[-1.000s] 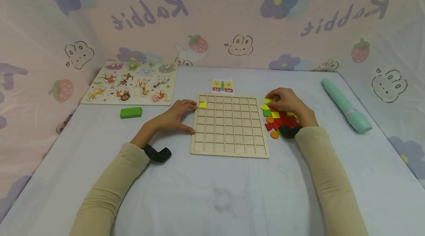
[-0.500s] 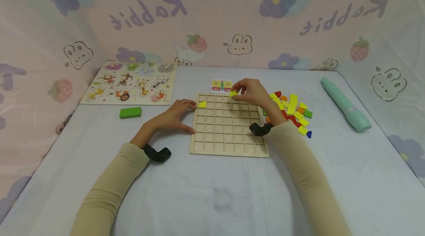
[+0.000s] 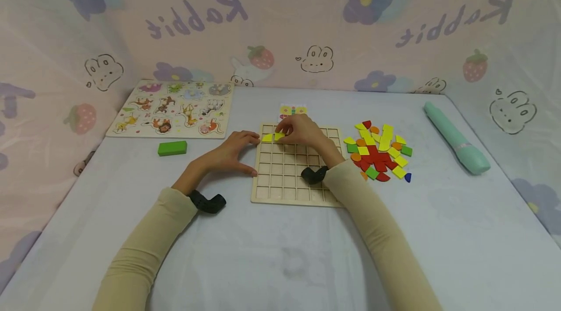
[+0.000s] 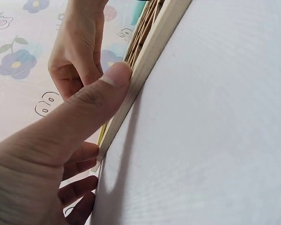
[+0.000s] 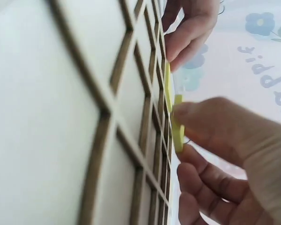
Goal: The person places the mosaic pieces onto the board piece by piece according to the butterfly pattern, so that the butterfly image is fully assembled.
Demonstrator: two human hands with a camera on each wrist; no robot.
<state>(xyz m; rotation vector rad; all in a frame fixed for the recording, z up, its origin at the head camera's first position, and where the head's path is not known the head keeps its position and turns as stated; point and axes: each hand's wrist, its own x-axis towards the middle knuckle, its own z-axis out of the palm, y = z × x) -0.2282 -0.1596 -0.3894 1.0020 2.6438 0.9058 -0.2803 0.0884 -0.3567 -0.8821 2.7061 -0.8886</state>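
A wooden grid board [image 3: 276, 179] lies flat on the white-covered table, seen edge-on in both wrist views. My right hand [image 3: 304, 131] is over its upper left part and pinches a yellow tile [image 5: 178, 131] between thumb and fingertips. Left of that, a yellow tile [image 3: 267, 138] with one curved side sits in the top left cell. My left hand [image 3: 230, 153] rests at the board's left edge, thumb and fingers spread and touching the rim. Behind the board, a small picture card [image 3: 293, 108] with a butterfly pattern is partly covered by my right hand.
Loose red, yellow, green, orange and blue tiles [image 3: 378, 157] lie right of the board. A green block [image 3: 172, 148] is at left, below an animal puzzle board [image 3: 175, 111]. A mint-green tapered object [image 3: 458, 139] lies at far right. Patterned cloth hangs behind.
My right hand has picked up a yellow tile from the loose ones and carried it left over the board, beside the seated tile. My left hand has stayed at the edge.
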